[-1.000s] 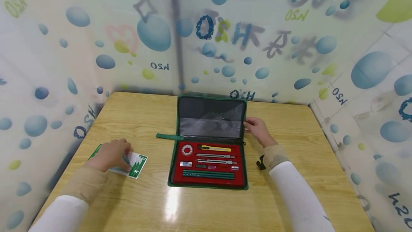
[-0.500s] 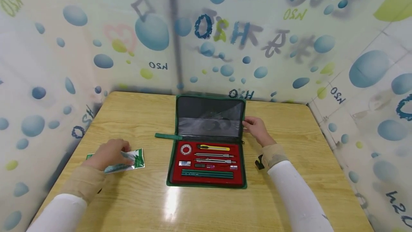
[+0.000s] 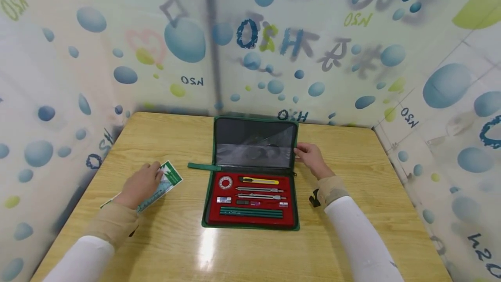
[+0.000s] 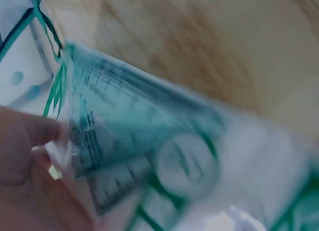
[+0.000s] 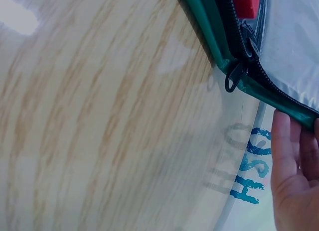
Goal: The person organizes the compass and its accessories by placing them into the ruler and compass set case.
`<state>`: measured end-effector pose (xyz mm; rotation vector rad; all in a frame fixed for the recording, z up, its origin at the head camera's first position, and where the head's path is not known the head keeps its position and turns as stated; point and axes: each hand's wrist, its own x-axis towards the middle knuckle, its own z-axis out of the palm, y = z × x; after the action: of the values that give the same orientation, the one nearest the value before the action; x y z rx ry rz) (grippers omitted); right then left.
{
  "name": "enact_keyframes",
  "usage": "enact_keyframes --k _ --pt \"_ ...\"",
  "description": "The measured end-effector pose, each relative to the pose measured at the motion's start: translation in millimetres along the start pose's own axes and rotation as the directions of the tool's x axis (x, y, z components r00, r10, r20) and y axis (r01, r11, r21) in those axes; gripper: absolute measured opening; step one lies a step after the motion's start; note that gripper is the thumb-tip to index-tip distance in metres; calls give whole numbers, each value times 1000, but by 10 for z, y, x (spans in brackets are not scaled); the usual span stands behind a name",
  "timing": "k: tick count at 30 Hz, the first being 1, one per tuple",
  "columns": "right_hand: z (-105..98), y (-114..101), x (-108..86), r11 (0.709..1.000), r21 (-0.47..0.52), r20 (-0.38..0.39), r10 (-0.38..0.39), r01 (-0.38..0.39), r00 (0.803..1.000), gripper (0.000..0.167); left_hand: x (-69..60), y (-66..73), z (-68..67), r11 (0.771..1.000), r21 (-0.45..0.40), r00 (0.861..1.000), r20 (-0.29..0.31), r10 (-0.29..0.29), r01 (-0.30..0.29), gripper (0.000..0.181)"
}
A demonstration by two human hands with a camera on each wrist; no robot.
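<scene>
In the head view my left hand (image 3: 141,185) pinches a clear packet of rulers (image 3: 172,176), printed green and white, left of the case. The left wrist view shows thumb and finger on the edge of that packet (image 4: 134,116), with blue-green set squares inside. A green zip case (image 3: 254,224) lies open at the middle of the table. My right hand (image 3: 312,160) holds the right edge of its raised lid (image 3: 255,132); in the right wrist view the fingers of that hand (image 5: 299,176) touch the green border near the zip pull (image 5: 234,76).
On the case's red insert sit a round white dial (image 3: 225,182), a yellow cutter (image 3: 260,180), two metal compasses (image 3: 260,196), an eraser (image 3: 224,200), a sharpener (image 3: 283,204) and green pencils (image 3: 250,212). A green strap (image 3: 201,166) sticks out left. Patterned walls (image 3: 242,77) border the wooden table (image 3: 250,251).
My left hand has lifted the packet and turned it, so its printed end points up toward the case. The right hand stays at the lid's edge.
</scene>
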<state>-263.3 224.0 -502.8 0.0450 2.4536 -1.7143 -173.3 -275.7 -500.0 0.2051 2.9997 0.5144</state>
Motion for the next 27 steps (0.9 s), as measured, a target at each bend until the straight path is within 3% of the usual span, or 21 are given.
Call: enact_keyframes --k 3,8,10,14,17,20,22,24,27 --pt "11 9 10 1000 -7 -3 -6 6 1000 31 13 42 -62 997 -36 998 25 -64 65 31" --pt "7 18 6 1000 -14 -7 -24 24 1000 30 53 112 -178 977 -105 981 -39 -189 184 44" --pt "1 17 2 1000 -11 -7 -25 25 1000 30 75 132 -213 959 -178 972 -35 -231 222 48" --pt "-4 21 6 1000 2 -5 -19 19 1000 30 118 189 -273 894 -362 965 68 -255 262 59" --pt "-5 24 8 1000 0 -2 -26 26 1000 30 161 272 -322 862 -463 978 90 -188 209 64" --pt "-3 21 5 1000 -3 -4 -24 24 1000 31 224 406 -371 881 -461 993 18 -114 109 52" --pt "-1 18 2 1000 -6 -8 -17 17 1000 31 280 530 -402 902 -429 996 -49 -76 47 43" --pt "1 16 0 1000 -7 -11 -8 8 1000 31 351 679 -426 917 -399 992 -115 -45 -5 36" --pt "5 13 -5 1000 -13 -9 0 0 1000 31 481 914 -440 920 -380 980 -196 21 -96 31"
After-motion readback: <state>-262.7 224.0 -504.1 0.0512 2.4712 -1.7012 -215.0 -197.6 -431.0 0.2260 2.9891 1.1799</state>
